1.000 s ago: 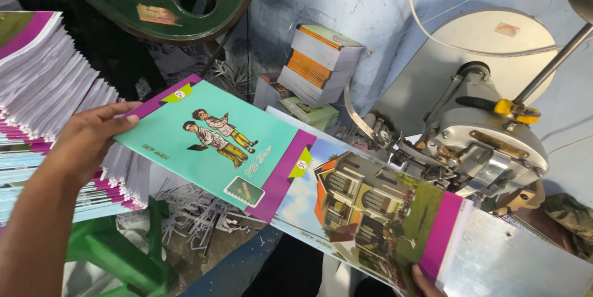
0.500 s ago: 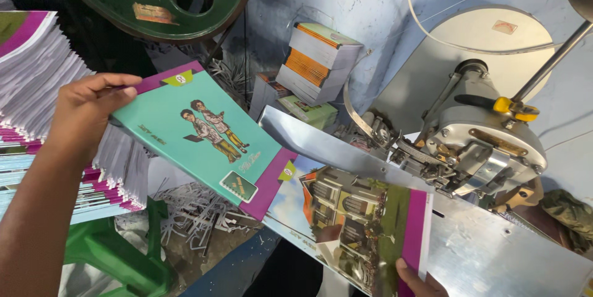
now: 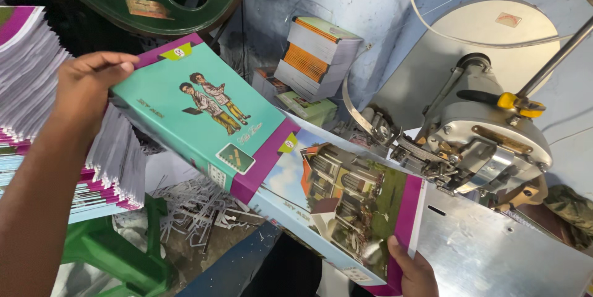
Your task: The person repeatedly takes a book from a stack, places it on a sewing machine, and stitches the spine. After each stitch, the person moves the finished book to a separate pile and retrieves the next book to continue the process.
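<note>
The booklet cover (image 3: 204, 118) is teal with a magenta stripe and two cartoon figures, the one at its four o'clock (image 3: 346, 204) shows a house, sky and magenta edge.

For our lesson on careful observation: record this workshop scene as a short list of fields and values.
Left hand: grips the top edge of the teal booklet
Right hand: holds the lower edge of the house-picture booklet
Booklets: joined end to end, lying tilted over the metal plate
Machine: grey stitching head at right
Left side: stacked booklets
</note>
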